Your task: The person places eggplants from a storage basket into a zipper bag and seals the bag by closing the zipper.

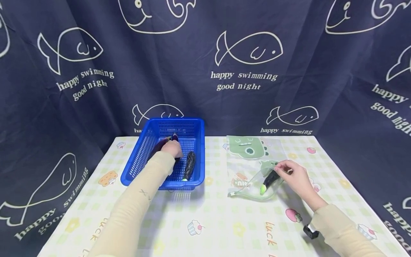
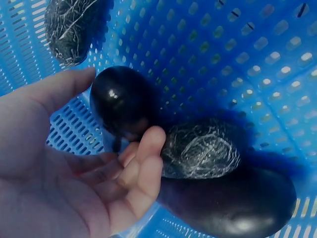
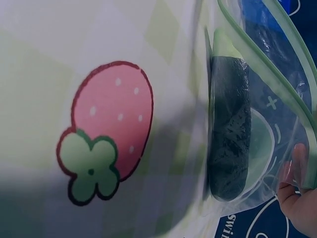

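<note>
My left hand reaches into a blue plastic basket. In the left wrist view its thumb and curled fingers grip a glossy dark eggplant. Close to those fingers lie a dark cucumber-shaped vegetable with pale wrinkled lines and another eggplant. My right hand pinches the rim of a clear zip bag with a green edge, holding its mouth apart. Inside the bag lies a dark cucumber-shaped vegetable with a pale green end.
Another dark wrinkled vegetable lies at the basket's right side. A printed cloth with cupcakes and strawberries covers the table. Behind it hangs a navy curtain with white fish drawings. The bag's dinosaur print lies toward the table's back edge.
</note>
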Tool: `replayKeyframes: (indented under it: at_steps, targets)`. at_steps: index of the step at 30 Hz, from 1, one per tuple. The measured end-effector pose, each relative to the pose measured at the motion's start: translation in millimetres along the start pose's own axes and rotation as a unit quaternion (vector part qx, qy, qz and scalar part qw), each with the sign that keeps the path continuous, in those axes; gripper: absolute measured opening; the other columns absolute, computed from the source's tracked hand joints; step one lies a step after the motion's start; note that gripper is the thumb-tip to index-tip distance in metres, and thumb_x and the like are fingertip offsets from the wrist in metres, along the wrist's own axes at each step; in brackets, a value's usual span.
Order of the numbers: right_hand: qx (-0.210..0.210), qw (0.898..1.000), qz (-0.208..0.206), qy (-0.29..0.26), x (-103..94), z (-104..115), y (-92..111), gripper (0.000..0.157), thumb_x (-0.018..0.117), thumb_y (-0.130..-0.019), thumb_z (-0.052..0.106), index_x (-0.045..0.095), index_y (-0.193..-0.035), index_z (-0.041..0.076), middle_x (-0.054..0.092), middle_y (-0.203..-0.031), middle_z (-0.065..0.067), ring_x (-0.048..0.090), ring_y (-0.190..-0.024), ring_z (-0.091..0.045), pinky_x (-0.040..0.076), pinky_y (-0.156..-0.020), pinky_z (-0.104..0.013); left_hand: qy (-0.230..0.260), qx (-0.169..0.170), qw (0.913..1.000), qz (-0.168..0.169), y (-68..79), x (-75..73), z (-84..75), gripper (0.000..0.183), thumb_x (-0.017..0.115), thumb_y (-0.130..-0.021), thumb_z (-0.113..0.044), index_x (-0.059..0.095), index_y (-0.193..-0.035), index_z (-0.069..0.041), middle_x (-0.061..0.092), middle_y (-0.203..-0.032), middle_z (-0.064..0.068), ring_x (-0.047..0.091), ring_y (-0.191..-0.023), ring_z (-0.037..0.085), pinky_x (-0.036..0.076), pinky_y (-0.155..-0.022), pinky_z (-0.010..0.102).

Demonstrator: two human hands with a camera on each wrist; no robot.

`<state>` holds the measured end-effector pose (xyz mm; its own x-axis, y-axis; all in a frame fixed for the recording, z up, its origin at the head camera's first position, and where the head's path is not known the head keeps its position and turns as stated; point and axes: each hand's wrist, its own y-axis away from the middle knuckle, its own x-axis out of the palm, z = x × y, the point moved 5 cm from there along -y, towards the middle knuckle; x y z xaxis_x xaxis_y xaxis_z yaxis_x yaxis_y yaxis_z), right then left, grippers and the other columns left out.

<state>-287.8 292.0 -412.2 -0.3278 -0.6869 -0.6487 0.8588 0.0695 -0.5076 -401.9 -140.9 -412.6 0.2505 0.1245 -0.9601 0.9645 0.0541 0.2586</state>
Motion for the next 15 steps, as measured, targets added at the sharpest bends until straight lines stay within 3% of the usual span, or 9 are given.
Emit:
replayKeyframes:
  at_steps: [5,15]
  targets:
    - [0.005,1.000,0.000,0.004,0.4,-2.8,-0.4,0.006,0.072,-0.081,0.009,0.067,-0.084,0.012,0.064,-0.076,0.002,0.051,-0.071,0.008,0.042,-0.064,-0.009,0.029,-0.034,0.9987,-0.026,-4.0,2.3,1.9,0.054,0.070,-0.078,-0.028,0.057,-0.122,0.001,0.059,-0.122,0.019,0.060,-0.103,0.032,0.051,-0.080,0.050]
    - [0.006,1.000,0.002,0.003,0.9,-2.7,-3.2,0.005,0.072,-0.081,0.011,0.068,-0.084,0.013,0.064,-0.076,0.003,0.050,-0.071,0.007,0.041,-0.064,-0.009,0.015,-0.051,0.9975,-0.046,-1.9,0.1,2.1,0.050,0.073,-0.076,-0.030,0.062,-0.116,-0.002,0.063,-0.114,0.019,0.063,-0.097,0.031,0.054,-0.071,0.047]
